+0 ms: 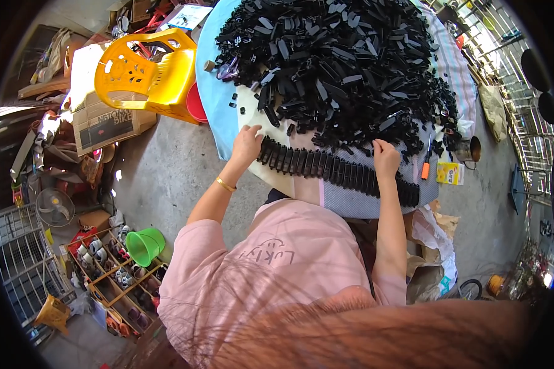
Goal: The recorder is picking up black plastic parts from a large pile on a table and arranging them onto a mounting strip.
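Observation:
A row of small black plastic pieces (326,167) lies side by side along the near edge of the table, curving down to the right. At its left end is my left hand (247,145), with a gold bangle on the wrist. Its fingers are bent together, and whatever is between them is too small to make out. Over the right part of the row, my right hand (386,161) has its fingertips pinched at the near edge of a large heap of loose black plastic pieces (332,67). What that pinch holds cannot be made out.
The cloth-covered table (212,117) bears an orange-handled screwdriver (426,166) and a yellow box (449,173) at right. A metal can (469,150) stands near them. A yellow chair (160,77) and red bucket (195,103) stand left; a green bucket (145,246) sits by a shoe rack (108,283).

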A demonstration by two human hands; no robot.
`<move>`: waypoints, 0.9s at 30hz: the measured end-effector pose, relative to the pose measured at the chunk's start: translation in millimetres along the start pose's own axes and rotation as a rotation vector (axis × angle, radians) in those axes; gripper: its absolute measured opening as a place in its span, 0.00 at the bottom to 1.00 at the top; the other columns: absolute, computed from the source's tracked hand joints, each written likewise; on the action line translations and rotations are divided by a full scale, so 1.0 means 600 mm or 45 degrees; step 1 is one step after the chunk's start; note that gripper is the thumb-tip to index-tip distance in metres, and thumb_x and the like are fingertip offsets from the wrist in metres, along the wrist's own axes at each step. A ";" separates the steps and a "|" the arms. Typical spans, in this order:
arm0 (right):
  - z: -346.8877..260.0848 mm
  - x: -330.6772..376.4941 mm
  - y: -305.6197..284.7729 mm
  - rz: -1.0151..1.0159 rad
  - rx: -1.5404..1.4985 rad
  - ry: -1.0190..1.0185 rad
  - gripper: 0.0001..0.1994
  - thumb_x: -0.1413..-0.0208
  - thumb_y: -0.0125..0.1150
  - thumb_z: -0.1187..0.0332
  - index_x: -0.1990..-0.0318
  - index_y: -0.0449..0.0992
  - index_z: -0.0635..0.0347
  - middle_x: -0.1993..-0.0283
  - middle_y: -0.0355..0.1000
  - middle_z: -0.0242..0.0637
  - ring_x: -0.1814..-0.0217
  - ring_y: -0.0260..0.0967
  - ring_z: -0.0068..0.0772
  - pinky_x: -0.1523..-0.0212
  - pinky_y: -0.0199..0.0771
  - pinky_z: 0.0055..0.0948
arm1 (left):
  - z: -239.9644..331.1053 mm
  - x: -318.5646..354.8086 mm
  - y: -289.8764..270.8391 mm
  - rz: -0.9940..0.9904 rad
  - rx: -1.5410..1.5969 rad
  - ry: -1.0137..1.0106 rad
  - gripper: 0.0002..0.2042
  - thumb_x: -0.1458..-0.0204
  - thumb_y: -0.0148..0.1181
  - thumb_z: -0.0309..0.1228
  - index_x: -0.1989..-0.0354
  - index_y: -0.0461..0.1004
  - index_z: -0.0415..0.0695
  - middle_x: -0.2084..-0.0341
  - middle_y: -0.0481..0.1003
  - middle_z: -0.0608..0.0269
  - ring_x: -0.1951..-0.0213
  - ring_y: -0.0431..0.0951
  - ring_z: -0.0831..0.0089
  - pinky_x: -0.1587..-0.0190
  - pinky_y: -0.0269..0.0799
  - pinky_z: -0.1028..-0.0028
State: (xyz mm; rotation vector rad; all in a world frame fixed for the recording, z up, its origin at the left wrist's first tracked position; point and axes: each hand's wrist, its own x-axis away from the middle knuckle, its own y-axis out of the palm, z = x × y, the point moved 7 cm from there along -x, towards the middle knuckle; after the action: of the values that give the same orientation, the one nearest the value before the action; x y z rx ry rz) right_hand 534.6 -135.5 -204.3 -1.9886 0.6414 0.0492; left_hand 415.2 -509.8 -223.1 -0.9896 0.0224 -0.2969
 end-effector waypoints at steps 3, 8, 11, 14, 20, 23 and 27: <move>0.024 -0.003 -0.001 -0.027 -0.160 0.257 0.08 0.51 0.58 0.66 0.70 0.77 0.61 0.77 0.73 0.42 0.75 0.72 0.41 0.72 0.70 0.33 | 0.016 -0.048 -0.016 0.150 0.128 0.089 0.13 0.54 0.57 0.30 0.58 0.73 0.45 0.67 0.71 0.50 0.64 0.72 0.52 0.61 0.68 0.62; 0.016 -0.003 -0.008 -0.036 -0.215 0.259 0.08 0.51 0.59 0.66 0.72 0.76 0.63 0.79 0.73 0.41 0.80 0.72 0.37 0.74 0.69 0.31 | 0.040 -0.100 -0.008 0.248 -0.075 -0.100 0.20 0.58 0.63 0.36 0.62 0.64 0.36 0.69 0.71 0.46 0.65 0.72 0.52 0.61 0.68 0.62; 0.022 0.003 -0.007 -0.064 -0.233 0.301 0.08 0.51 0.59 0.67 0.74 0.74 0.64 0.81 0.72 0.40 0.80 0.71 0.37 0.75 0.68 0.31 | 0.041 -0.102 0.010 0.176 -0.127 -0.172 0.22 0.59 0.63 0.36 0.59 0.63 0.38 0.73 0.73 0.50 0.69 0.74 0.52 0.63 0.69 0.62; 0.049 0.015 0.003 -0.051 -0.243 0.288 0.09 0.52 0.60 0.67 0.76 0.72 0.64 0.79 0.71 0.41 0.78 0.70 0.39 0.74 0.68 0.33 | 0.040 -0.091 0.024 0.199 0.027 -0.124 0.21 0.58 0.62 0.31 0.56 0.63 0.39 0.74 0.73 0.50 0.70 0.74 0.55 0.64 0.70 0.64; 0.022 0.000 -0.019 0.064 -0.248 0.093 0.10 0.54 0.61 0.67 0.78 0.70 0.63 0.75 0.69 0.41 0.74 0.67 0.41 0.73 0.66 0.34 | -0.008 -0.080 0.049 0.172 0.873 -0.041 0.22 0.52 0.55 0.25 0.47 0.63 0.38 0.73 0.73 0.61 0.70 0.74 0.71 0.67 0.71 0.73; 0.020 -0.002 -0.019 0.035 -0.209 0.134 0.10 0.56 0.62 0.67 0.78 0.70 0.63 0.76 0.67 0.40 0.75 0.66 0.41 0.73 0.65 0.35 | 0.083 -0.039 0.045 -0.384 1.930 -0.373 0.17 0.44 0.46 0.24 0.46 0.62 0.39 0.66 0.72 0.62 0.67 0.75 0.71 0.64 0.75 0.71; 0.019 -0.011 0.005 -0.162 -0.545 0.349 0.11 0.53 0.62 0.66 0.78 0.70 0.63 0.80 0.67 0.34 0.80 0.65 0.29 0.80 0.64 0.26 | 0.126 -0.008 0.046 -0.553 2.075 -0.338 0.16 0.44 0.48 0.25 0.46 0.63 0.42 0.65 0.72 0.65 0.67 0.76 0.73 0.68 0.75 0.73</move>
State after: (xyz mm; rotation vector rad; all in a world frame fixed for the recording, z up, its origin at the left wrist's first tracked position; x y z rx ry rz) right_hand 530.5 -124.2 -210.6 -2.4729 0.7210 -0.1808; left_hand 429.0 -432.4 -204.5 0.6152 -0.5983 -0.4416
